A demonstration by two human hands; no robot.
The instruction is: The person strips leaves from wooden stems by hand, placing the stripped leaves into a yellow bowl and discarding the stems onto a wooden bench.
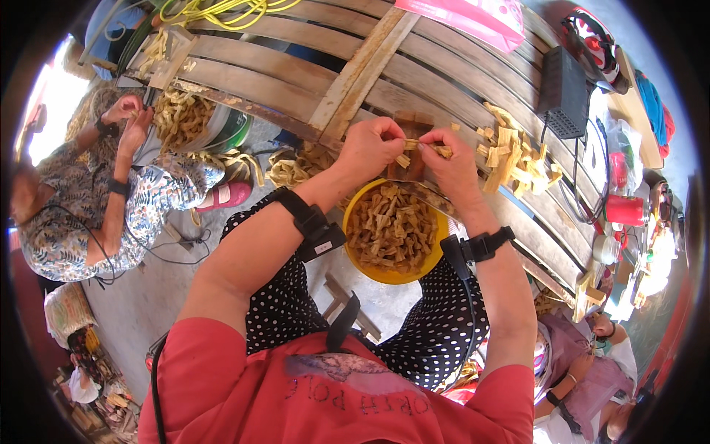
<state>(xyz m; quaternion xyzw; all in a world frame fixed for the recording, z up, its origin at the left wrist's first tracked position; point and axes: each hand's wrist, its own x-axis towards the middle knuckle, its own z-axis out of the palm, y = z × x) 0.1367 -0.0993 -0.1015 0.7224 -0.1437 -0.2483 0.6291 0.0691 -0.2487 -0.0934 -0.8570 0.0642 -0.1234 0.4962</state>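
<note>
My left hand (370,151) and my right hand (452,165) meet at the edge of the slatted wooden table. Between them they pinch a dried, straw-coloured plant strip (411,145), gripped by thumbs and fingertips. A brown wooden block (407,172) lies directly under the strip. Just below my hands, between my knees, sits a yellow bowl (442,236) holding many short folded tan pieces (391,230). To the right of my right hand, a loose pile of similar flat strips (513,158) rests on the slats.
A co-worker at left handles strips beside a tub heaped with tan pieces (180,119); another person sits at lower right. A black box (563,91) with cables, a pink bag (471,19), a red can (627,210) and a yellow cord (227,14) are around the table (266,72).
</note>
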